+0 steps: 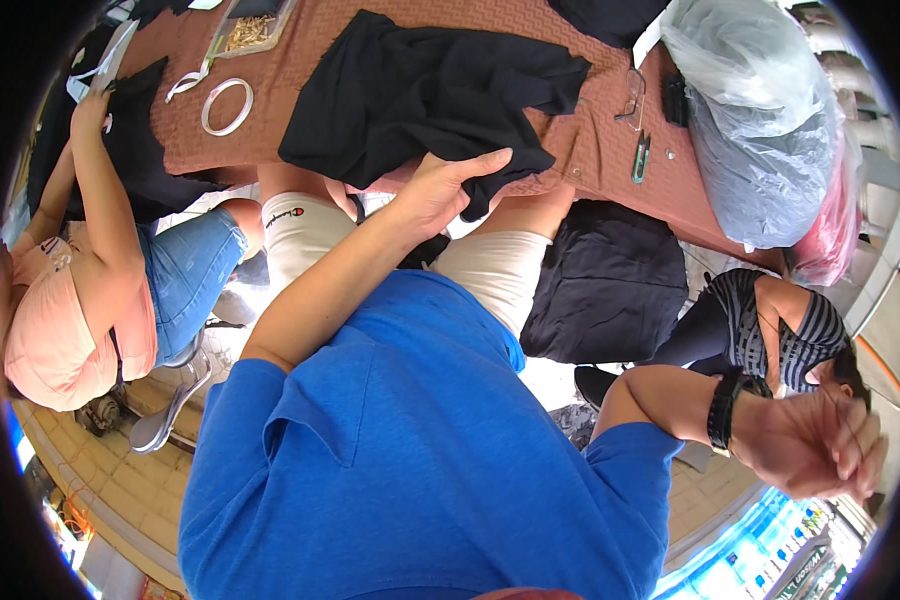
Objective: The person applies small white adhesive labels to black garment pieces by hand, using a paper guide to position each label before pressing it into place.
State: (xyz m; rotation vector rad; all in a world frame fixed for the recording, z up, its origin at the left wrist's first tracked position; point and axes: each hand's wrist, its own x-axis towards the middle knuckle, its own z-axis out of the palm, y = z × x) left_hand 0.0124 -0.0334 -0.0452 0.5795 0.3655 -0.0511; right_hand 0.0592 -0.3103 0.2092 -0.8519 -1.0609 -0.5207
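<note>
A piece of black cloth (410, 95) lies rumpled across the near edge of the brown-covered table (270, 100), its lower corner hanging over my lap. My left hand (448, 190) is closed on that corner, thumb stretched along the fabric and fingers curled underneath, partly hidden. Far from the cloth, out to the right, my right hand (810, 440) is raised beside a black wristwatch (725, 412). Its fingers are curled together and slightly blurred; anything pinched in them is too small to see.
Green-handled thread snips (641, 158), eyeglasses (632, 100) and a large plastic bag (760, 130) are on the right. A white ring (227, 107) and a box of gold-coloured pieces (250, 33) sit left. Co-worker (80, 300) handles dark cloth; another person (770, 320) is at right.
</note>
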